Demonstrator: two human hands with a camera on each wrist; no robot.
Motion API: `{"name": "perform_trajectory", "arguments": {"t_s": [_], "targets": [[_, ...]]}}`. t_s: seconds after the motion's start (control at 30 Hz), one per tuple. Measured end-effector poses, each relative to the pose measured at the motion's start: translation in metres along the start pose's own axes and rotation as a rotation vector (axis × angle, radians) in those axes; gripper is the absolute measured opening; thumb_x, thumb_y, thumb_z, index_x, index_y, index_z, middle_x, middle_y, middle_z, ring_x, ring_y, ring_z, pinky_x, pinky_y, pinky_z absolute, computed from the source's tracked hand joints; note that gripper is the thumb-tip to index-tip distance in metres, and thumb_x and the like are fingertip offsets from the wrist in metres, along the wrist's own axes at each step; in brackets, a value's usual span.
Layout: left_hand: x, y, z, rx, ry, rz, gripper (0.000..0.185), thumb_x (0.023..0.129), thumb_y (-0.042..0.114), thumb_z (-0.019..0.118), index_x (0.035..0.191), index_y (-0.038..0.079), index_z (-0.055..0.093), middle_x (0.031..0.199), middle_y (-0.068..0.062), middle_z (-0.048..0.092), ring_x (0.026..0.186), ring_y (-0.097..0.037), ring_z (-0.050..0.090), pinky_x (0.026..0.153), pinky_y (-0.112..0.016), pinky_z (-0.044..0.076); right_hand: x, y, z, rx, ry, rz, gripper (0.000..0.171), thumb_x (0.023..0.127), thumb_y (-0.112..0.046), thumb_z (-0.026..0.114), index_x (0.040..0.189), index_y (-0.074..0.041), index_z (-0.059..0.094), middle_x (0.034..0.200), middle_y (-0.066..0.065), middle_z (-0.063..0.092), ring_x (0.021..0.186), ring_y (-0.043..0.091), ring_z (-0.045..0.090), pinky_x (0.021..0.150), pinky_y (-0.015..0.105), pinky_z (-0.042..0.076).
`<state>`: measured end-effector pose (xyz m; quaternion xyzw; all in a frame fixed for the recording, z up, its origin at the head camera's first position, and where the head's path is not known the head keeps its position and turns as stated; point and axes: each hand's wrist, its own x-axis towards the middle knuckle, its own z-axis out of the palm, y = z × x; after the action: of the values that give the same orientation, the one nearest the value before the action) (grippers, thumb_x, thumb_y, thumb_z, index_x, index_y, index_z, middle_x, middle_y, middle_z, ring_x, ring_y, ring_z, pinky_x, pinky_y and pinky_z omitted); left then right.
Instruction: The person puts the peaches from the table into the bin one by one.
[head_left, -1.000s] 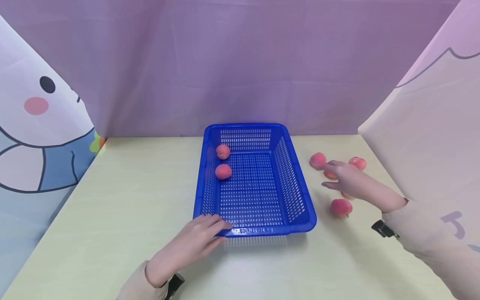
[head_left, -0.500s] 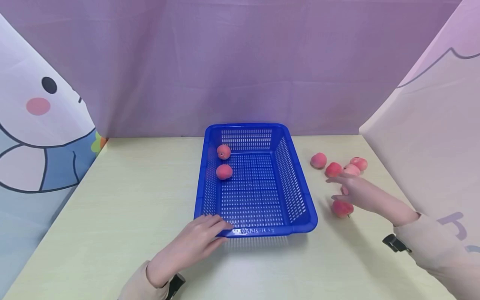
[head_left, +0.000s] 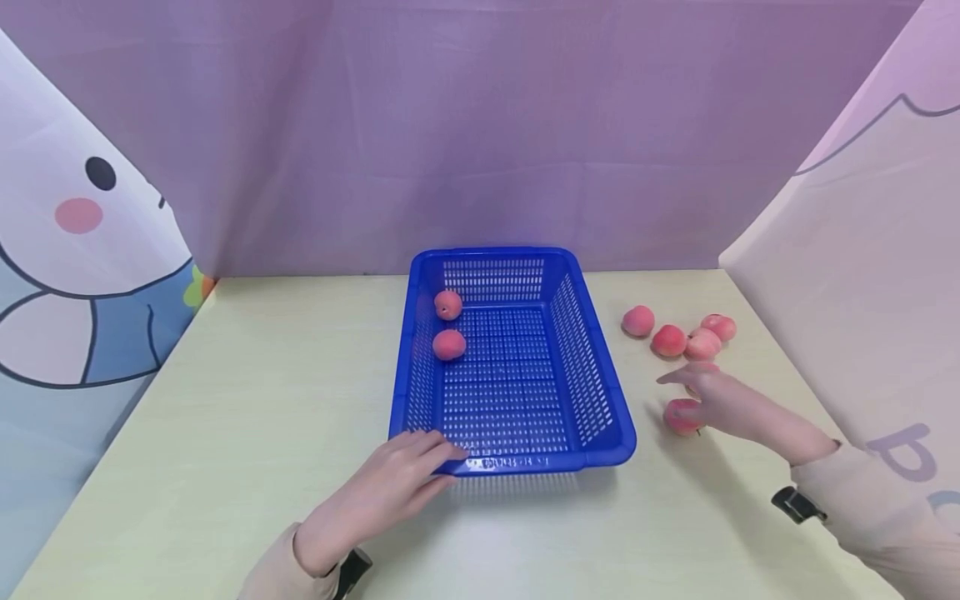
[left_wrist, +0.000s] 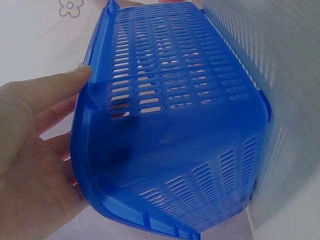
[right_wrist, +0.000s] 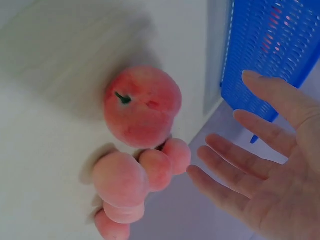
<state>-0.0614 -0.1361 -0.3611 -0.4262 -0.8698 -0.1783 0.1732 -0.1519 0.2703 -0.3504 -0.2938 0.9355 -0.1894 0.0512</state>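
**Blue basket (head_left: 558, 461) pinched at its near rim, right hand (head_left: 723, 402) spread among peaches (head_left: 669, 341)**

With the basket as the dial's centre and twelve o'clock at its far end, a printed cloth (head_left: 45, 342) hangs between nine and ten. Purple cloth (head_left: 450, 125) fills twelve.

Between seven and eight, the left hand (head_left: 401, 475) pinches the rim, fingers over the lip, thumb outside. Beside its beige sleeve (head_left: 281, 571) is a black wrist fitting (head_left: 352, 571).

The basket stands on a pale table (head_left: 187, 483). Inside, along its left wall, lie two peaches, just apart: the far inner peach (head_left: 447, 306) at ten o'clock, the near inner peach (head_left: 449, 345) a little past nine.

Six more peaches lie on the table to the right. The leftmost peach (head_left: 638, 321) is at half past two; the others gather about three, the farthest right being a mottled peach (head_left: 720, 326). A half-hidden peach (head_left: 703, 365) shows past the right hand's fingers, and a stemmed peach (head_left: 682, 427) lies between three and four, partly behind the thumb.

The right hand, just past three, has its fingers spread and holds nothing; the right wrist view shows space between it and the stemmed peach. Farther out at three hangs a pale cloth (head_left: 862, 275).
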Motion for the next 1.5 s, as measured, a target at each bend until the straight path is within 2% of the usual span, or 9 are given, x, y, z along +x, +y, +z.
{"name": "perform_trajectory", "arguments": {"t_s": [0.13, 0.3, 0.43, 0.6, 0.93, 1.03, 1.13, 1.27, 1.5], "targets": [[0.0, 0.0, 0.0, -0.002, 0.005, 0.003, 0.022, 0.075, 0.015, 0.068, 0.096, 0.01, 0.061, 0.085, 0.003, 0.059, 0.075, -0.009, 0.054, 0.067, -0.024, 0.045, -0.001, 0.003, 0.005, -0.024, 0.001, -0.019, 0.033, 0.07, -0.006, 0.071, 0.1, 0.006, 0.061, 0.09, 0.011, 0.062, 0.085, 0.028, 0.051, 0.068, 0.033, 0.048], [0.0, 0.0, 0.0, -0.006, 0.005, 0.003, 0.023, 0.075, 0.014, 0.068, 0.096, 0.01, 0.061, 0.086, 0.003, 0.059, 0.076, -0.01, 0.054, 0.068, -0.024, 0.045, -0.003, 0.008, 0.009, 0.036, -0.051, 0.015, 0.037, 0.071, -0.006, 0.07, 0.103, 0.008, 0.058, 0.087, 0.01, 0.063, 0.077, 0.02, 0.057, 0.064, 0.029, 0.05], [0.0, 0.0, 0.0, -0.007, 0.001, 0.001, 0.023, 0.075, 0.014, 0.068, 0.096, 0.01, 0.061, 0.086, 0.003, 0.059, 0.076, -0.01, 0.054, 0.068, -0.025, 0.045, -0.004, 0.01, 0.012, 0.079, -0.077, 0.047, 0.04, 0.071, -0.006, 0.07, 0.105, 0.01, 0.057, 0.089, 0.014, 0.063, 0.075, 0.019, 0.06, 0.066, 0.033, 0.051], [0.0, 0.0, -0.001, -0.006, -0.003, -0.004, 0.023, 0.075, 0.014, 0.068, 0.096, 0.01, 0.061, 0.086, 0.003, 0.059, 0.076, -0.01, 0.054, 0.069, -0.025, 0.045, -0.006, 0.013, 0.018, 0.033, -0.056, 0.019, 0.04, 0.068, -0.004, 0.072, 0.102, 0.01, 0.058, 0.091, 0.017, 0.062, 0.08, 0.026, 0.059, 0.07, 0.039, 0.05], [0.0, 0.0, 0.0, -0.015, -0.003, -0.002, 0.022, 0.075, 0.014, 0.068, 0.095, 0.01, 0.062, 0.083, 0.004, 0.057, 0.074, -0.009, 0.053, 0.066, -0.023, 0.045, -0.006, 0.018, 0.028, 0.023, -0.042, 0.043, 0.038, 0.067, -0.002, 0.072, 0.1, 0.011, 0.058, 0.089, 0.018, 0.062, 0.078, 0.025, 0.059, 0.07, 0.039, 0.05], [0.0, 0.0, 0.0, -0.018, -0.009, -0.004, 0.022, 0.075, 0.013, 0.068, 0.096, 0.01, 0.062, 0.083, 0.004, 0.057, 0.074, -0.008, 0.053, 0.066, -0.023, 0.045, -0.006, 0.021, 0.031, 0.005, -0.028, 0.026, 0.036, 0.065, -0.001, 0.073, 0.097, 0.01, 0.06, 0.087, 0.018, 0.063, 0.078, 0.027, 0.06, 0.069, 0.038, 0.05], [0.0, 0.0, 0.0, -0.018, -0.013, -0.006, 0.022, 0.075, 0.013, 0.068, 0.096, 0.01, 0.061, 0.084, 0.004, 0.058, 0.074, -0.008, 0.053, 0.066, -0.023, 0.045, -0.007, 0.025, 0.034, -0.023, 0.002, -0.01, 0.031, 0.063, 0.002, 0.073, 0.092, 0.009, 0.062, 0.083, 0.015, 0.063, 0.075, 0.026, 0.06, 0.067, 0.038, 0.05], [0.0, 0.0, 0.0, -0.019, -0.01, -0.006, 0.022, 0.075, 0.013, 0.068, 0.096, 0.01, 0.061, 0.085, 0.004, 0.058, 0.075, -0.009, 0.053, 0.067, -0.023, 0.045, -0.007, 0.029, 0.037, -0.043, 0.035, -0.051, 0.023, 0.064, 0.002, 0.072, 0.085, 0.005, 0.063, 0.075, 0.005, 0.061, 0.067, 0.017, 0.057, 0.064, 0.034, 0.05], [0.0, 0.0, 0.0, -0.011, -0.007, -0.003, 0.023, 0.075, 0.014, 0.068, 0.096, 0.011, 0.061, 0.085, 0.004, 0.058, 0.075, -0.009, 0.053, 0.067, -0.023, 0.045, -0.007, 0.031, 0.038, -0.018, 0.05, -0.077, 0.014, 0.067, 0.002, 0.069, 0.078, -0.001, 0.062, 0.066, -0.006, 0.052, 0.06, 0.006, 0.048, 0.058, 0.025, 0.045]]}}
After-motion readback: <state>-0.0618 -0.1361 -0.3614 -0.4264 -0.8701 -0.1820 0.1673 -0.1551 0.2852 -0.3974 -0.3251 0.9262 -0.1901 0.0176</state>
